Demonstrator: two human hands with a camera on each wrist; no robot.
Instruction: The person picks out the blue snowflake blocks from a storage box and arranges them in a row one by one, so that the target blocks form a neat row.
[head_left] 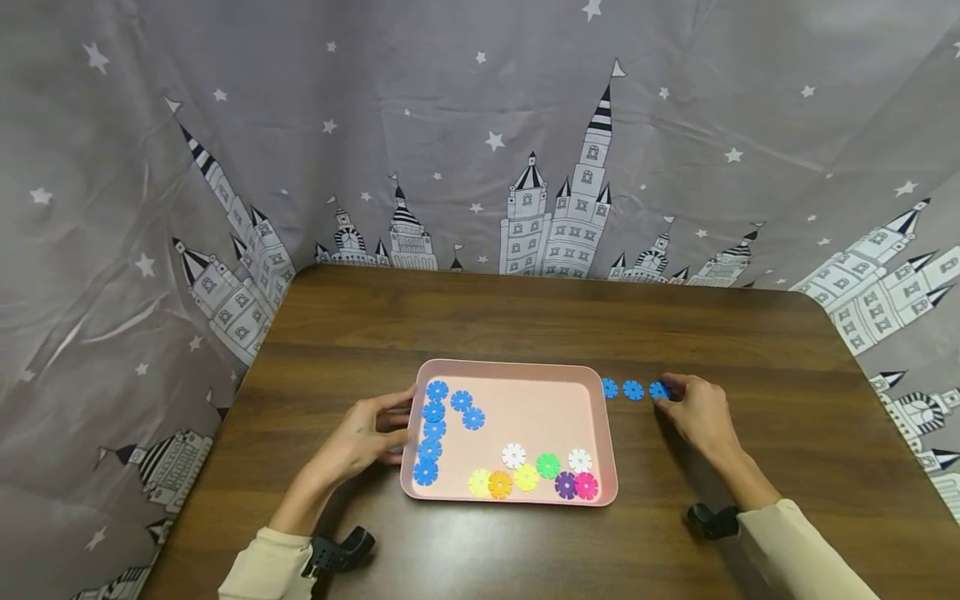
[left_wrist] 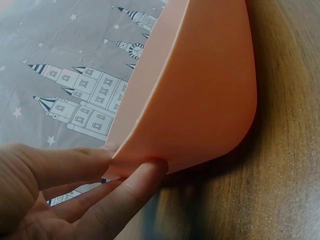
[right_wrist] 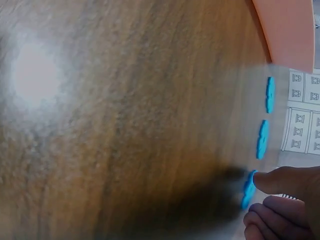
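Note:
My left hand [head_left: 365,432] holds the left wall of a shallow pink tray [head_left: 525,371], its fingers pinching the corner in the left wrist view. My right hand [head_left: 701,412] is right of the tray, thumb and fingers pinching the edge of a blue notched snowflake disc [head_left: 658,391]. That disc ends a short row with a middle blue disc [head_left: 633,390] and another blue disc [head_left: 611,388] beside the tray's right wall. Inside the tray, several blue discs [head_left: 430,451] line the left side, with two more [head_left: 462,401] beside them.
Along the tray's front lie yellow [head_left: 527,477], orange [head_left: 500,484], white [head_left: 513,456], green [head_left: 548,466], purple [head_left: 566,486] and pink discs [head_left: 586,486]. The brown wooden table [head_left: 480,550] reaches back to a grey curtain [head_left: 420,100] printed with castles and stars.

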